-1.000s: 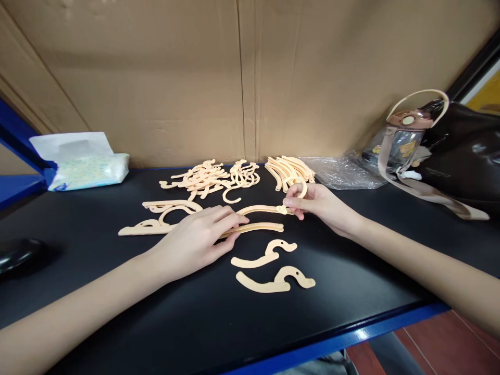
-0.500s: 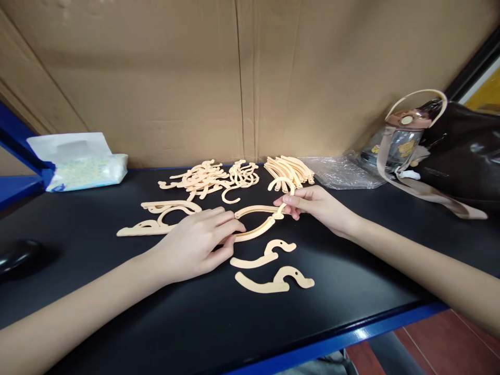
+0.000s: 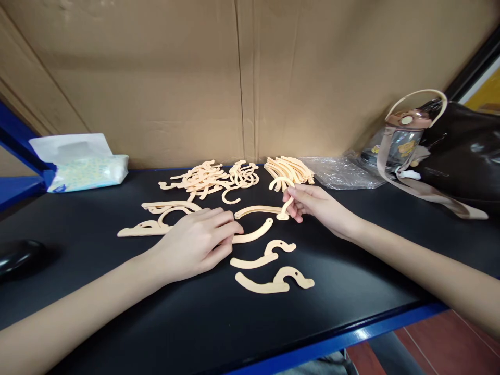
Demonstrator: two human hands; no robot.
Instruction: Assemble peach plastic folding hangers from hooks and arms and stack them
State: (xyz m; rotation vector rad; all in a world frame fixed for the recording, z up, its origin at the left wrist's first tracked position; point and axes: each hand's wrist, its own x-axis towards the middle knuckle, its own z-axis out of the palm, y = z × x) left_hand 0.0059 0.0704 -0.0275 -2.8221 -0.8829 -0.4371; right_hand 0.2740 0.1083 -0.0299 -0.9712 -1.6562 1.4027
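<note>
Between the fingers of my right hand (image 3: 307, 200) is a cream hook piece (image 3: 288, 207), its curved top up and its wide foot near the end of a curved arm piece (image 3: 258, 209). My left hand (image 3: 205, 239) has its fingers bent round the left end of another curved arm (image 3: 255, 234); its right tip lies free, apart from the hook. Two joined wavy pieces, one small (image 3: 258, 260) and one larger (image 3: 265, 286), lie nearer the front. More pieces (image 3: 144, 229) lie left of my left hand, partly covered by it.
Piles of small pieces (image 3: 203, 179), hooks (image 3: 244, 174) and curved arms (image 3: 289, 171) stand at the back. A tissue pack (image 3: 88, 172) and black mouse (image 3: 19, 255) are left; plastic wrap (image 3: 344, 172), a bottle (image 3: 406, 138) and a dark bag (image 3: 461, 156) are right.
The hook in my right hand has come away from the right tip of the front arm piece, which has turned slightly. My left hand has barely moved.
</note>
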